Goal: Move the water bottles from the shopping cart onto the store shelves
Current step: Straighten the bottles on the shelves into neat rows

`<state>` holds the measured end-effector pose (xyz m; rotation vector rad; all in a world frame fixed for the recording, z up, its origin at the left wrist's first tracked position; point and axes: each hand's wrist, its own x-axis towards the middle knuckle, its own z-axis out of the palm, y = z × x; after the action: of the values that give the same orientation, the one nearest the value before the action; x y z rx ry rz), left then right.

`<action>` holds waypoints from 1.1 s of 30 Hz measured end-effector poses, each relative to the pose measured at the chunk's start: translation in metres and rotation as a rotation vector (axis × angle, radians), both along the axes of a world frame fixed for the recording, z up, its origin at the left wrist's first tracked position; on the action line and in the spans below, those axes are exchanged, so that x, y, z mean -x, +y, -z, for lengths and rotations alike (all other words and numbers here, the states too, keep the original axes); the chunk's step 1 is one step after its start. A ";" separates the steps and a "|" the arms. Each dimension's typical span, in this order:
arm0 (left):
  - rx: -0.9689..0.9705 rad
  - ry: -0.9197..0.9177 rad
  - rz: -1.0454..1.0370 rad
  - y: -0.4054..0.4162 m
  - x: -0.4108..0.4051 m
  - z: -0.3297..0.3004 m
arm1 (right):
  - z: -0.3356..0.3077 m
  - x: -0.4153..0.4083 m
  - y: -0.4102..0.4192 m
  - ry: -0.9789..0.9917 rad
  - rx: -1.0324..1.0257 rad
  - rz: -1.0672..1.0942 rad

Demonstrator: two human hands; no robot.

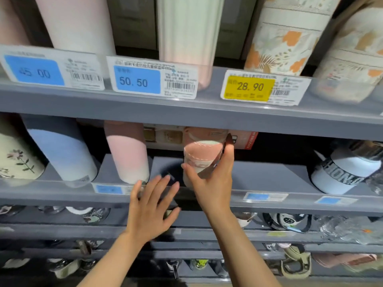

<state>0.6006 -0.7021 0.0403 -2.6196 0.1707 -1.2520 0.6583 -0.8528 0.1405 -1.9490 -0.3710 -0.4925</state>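
Right hand (209, 179) grips the water bottle (202, 154), thumb on its left side, fingers curled round its right. Bottle stands upright on the grey middle shelf (269, 175), near the front edge. Bottle body: pale, cream-white, wrapped in a pink sleeve with white dashed stitching along its edges; pinkish cap partly hidden under the shelf above. Left hand (151, 208) hovers just left of the bottle, fingers straight and spread, holding nothing. A pink-to-white gradient bottle (128, 152) stands left of it; a white bottle with a black lettered band (344, 170) stands well to the right.
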 end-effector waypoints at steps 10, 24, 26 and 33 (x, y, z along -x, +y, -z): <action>0.047 -0.083 0.088 0.003 -0.008 0.008 | 0.004 -0.008 -0.007 -0.020 -0.087 0.228; 0.113 -0.126 0.119 -0.002 -0.007 0.010 | -0.005 -0.032 -0.112 0.013 -0.067 0.452; 0.124 -0.119 0.124 -0.002 -0.007 0.009 | -0.004 -0.032 -0.113 0.002 -0.055 0.445; 0.127 -0.088 0.131 -0.002 -0.005 0.007 | 0.002 -0.030 -0.114 -0.029 -0.032 0.427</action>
<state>0.6054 -0.7040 0.0338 -2.6910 0.2595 -1.4642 0.6888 -0.9665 0.1387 -1.9945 0.0414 -0.7948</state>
